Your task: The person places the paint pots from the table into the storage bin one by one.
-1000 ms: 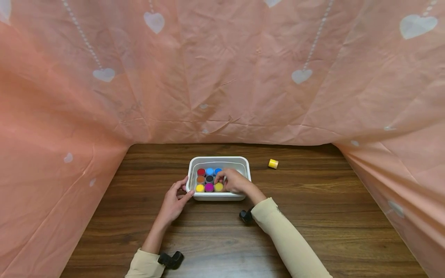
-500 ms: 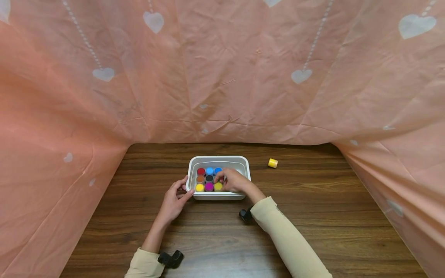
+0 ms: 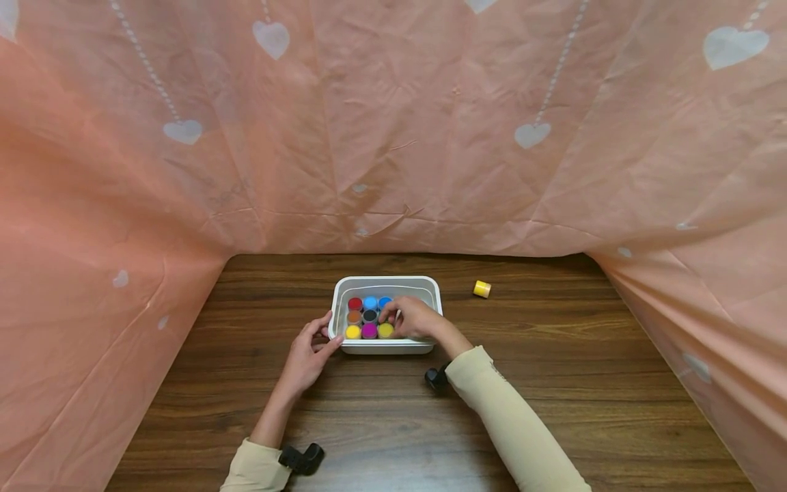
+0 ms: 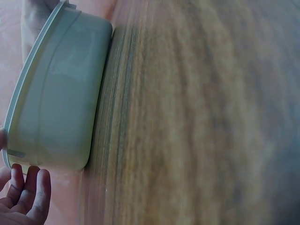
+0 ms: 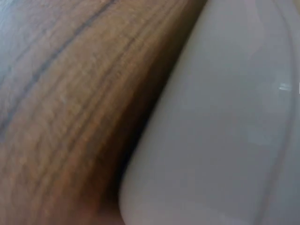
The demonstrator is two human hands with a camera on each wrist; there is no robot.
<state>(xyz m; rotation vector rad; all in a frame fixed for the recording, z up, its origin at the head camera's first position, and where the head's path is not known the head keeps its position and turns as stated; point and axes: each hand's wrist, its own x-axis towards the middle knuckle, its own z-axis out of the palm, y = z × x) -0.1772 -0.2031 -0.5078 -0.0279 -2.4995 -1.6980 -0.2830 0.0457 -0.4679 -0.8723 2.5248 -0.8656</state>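
Note:
A white plastic tub (image 3: 387, 349) stands on the table, holding several small paint pots in rows. Their tops include red (image 3: 355, 304), light blue (image 3: 370, 303), black (image 3: 369, 316), purple (image 3: 369, 331) and yellow (image 3: 353, 332). My left hand (image 3: 305, 359) grips the tub's near left corner, thumb at the rim and fingers against the outer wall, as the left wrist view also shows. Inside the tub, my right hand (image 3: 413, 319) has its fingers curled at a pot beside the black one. That pot is mostly hidden by the hand. The right wrist view shows only the tub's outer wall and wood.
To the right of the tub, a yellow paint pot (image 3: 482, 289) lies on its side on the dark wooden table (image 3: 529, 355). A pink curtain (image 3: 393, 171) with white hearts closes off the back and both sides.
Both hands stay almost where they were. The right forearm has shifted very slightly to the right, while the tub and pots look unchanged.

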